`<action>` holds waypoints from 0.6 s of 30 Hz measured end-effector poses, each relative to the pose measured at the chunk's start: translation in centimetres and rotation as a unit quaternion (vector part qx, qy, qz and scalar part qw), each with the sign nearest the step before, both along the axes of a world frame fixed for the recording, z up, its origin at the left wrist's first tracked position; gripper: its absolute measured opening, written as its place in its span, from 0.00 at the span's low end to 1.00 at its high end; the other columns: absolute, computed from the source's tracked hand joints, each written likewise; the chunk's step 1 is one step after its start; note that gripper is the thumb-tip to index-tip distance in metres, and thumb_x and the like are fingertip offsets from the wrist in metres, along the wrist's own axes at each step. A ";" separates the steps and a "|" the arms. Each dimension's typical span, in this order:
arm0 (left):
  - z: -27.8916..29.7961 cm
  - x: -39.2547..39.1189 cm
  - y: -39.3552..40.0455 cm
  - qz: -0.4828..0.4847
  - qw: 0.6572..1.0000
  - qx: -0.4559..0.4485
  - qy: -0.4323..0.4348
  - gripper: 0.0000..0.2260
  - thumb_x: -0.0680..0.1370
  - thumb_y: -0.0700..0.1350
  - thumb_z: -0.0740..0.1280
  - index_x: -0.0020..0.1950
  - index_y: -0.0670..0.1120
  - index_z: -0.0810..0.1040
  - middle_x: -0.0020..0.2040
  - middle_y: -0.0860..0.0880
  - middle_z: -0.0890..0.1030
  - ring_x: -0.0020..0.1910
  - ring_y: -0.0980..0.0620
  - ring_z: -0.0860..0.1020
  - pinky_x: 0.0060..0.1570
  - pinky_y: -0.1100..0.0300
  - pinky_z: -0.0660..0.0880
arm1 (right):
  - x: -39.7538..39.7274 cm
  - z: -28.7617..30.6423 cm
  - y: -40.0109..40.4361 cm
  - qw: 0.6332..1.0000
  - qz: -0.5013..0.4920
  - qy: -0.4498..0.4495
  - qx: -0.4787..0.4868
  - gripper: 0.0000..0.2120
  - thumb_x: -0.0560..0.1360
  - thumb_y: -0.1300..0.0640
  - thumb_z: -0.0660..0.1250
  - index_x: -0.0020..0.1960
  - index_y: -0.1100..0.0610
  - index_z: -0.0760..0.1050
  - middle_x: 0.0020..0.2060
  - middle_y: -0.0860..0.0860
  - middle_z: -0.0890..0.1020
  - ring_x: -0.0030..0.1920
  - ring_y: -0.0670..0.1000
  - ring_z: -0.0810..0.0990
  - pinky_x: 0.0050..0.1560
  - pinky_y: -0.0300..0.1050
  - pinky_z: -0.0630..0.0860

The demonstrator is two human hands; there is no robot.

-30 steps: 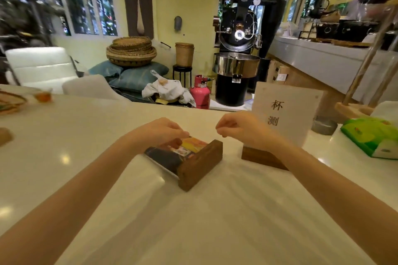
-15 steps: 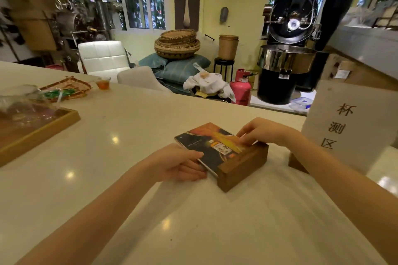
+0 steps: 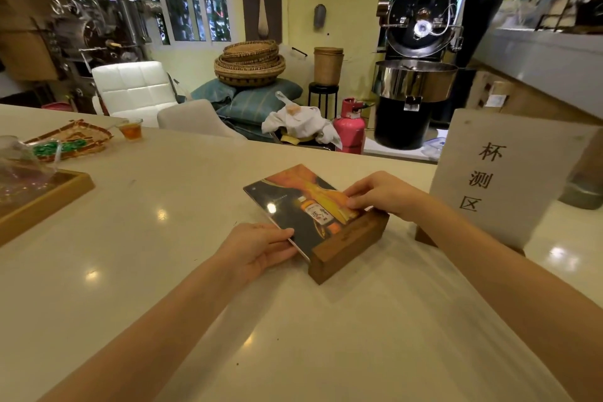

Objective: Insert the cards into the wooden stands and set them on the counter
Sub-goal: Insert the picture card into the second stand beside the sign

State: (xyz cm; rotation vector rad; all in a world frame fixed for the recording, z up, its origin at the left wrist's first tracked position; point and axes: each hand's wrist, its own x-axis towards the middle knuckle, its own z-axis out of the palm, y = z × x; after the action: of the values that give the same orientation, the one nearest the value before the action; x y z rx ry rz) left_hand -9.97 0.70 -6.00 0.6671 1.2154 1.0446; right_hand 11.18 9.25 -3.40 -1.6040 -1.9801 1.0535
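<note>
A dark and orange printed card (image 3: 295,202) lies nearly flat on the white counter (image 3: 310,336), its near edge seated in a brown wooden stand (image 3: 349,246) that rests on its side. My left hand (image 3: 257,250) pinches the card's left near corner. My right hand (image 3: 380,194) presses on the card's right edge just above the stand. To the right, a white card with black characters (image 3: 502,173) stands upright in a second wooden stand (image 3: 424,237).
A wooden tray (image 3: 49,202) with a glass vessel sits at the left edge. Behind it are a woven basket tray (image 3: 70,140) and a small glass of tea (image 3: 131,129). A grey round base (image 3: 582,192) stands behind the white card. Chairs and a black roaster lie beyond the counter.
My view has swung left. My left hand moved from on top of the card to its near left corner, and my right hand came down onto the card's right edge by the stand.
</note>
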 end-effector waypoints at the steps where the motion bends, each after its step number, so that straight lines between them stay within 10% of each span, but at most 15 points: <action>1: 0.2 0.1 0.0 0.003 1.000 0.014 0.016 0.04 0.71 0.30 0.65 0.45 0.33 0.75 0.44 0.38 0.81 0.40 0.45 0.81 0.30 0.60 0.81 | 0.1 0.1 -0.1 1.000 -0.013 0.013 0.006 0.12 0.71 0.60 0.67 0.55 0.56 0.79 0.44 0.51 0.80 0.44 0.49 0.77 0.45 0.40 0.73; 18: 3.2 2.5 -3.4 0.036 0.916 0.264 0.301 0.11 0.72 0.37 0.68 0.51 0.47 0.72 0.48 0.41 0.83 0.48 0.43 0.82 0.41 0.57 0.79 | 1.3 0.2 -3.1 0.967 -0.065 0.232 0.084 0.07 0.71 0.64 0.68 0.48 0.56 0.74 0.42 0.50 0.80 0.44 0.50 0.80 0.40 0.37 0.80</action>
State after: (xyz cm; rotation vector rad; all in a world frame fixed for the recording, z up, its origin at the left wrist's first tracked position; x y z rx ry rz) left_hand -7.42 -2.68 -2.83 1.4549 1.4930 1.2940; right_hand 12.43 6.13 -3.18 -1.2398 -1.5824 1.0608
